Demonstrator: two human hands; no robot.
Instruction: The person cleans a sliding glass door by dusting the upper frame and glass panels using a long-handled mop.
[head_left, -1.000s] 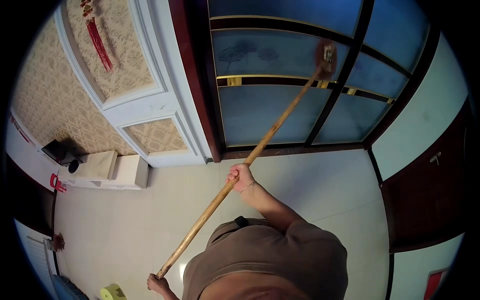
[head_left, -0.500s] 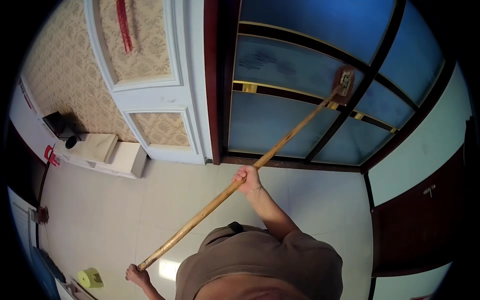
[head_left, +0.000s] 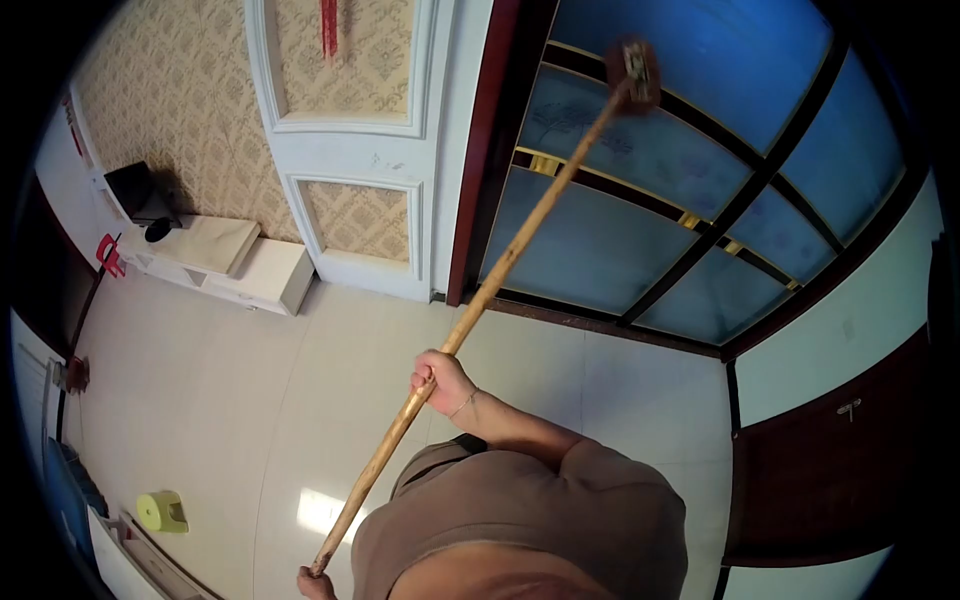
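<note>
A long wooden-handled mop (head_left: 498, 272) runs diagonally from the lower left up to the sliding glass door (head_left: 590, 240). Its brown oblong head (head_left: 634, 76), slightly blurred, lies over the dark crossbar and the blue panes in the door's upper part; whether it touches them I cannot tell. My right hand (head_left: 443, 382) is wrapped round the middle of the handle, a thin bracelet on its wrist. Down at the lower end, my left hand (head_left: 316, 584) closes on the butt of the handle, partly cut off by the frame's bottom edge.
Left of the door stands a white panelled wall (head_left: 350, 150) with patterned inserts. A low white cabinet (head_left: 270, 275) holds a dark screen (head_left: 140, 192). On the tiled floor sits a yellow-green stool (head_left: 162, 511). A dark brown door (head_left: 830, 450) is at the right.
The mop head has moved up and left across the glass door. My right hand has shifted left and down, my left hand down and right, and the handle is steeper. The view has turned slightly.
</note>
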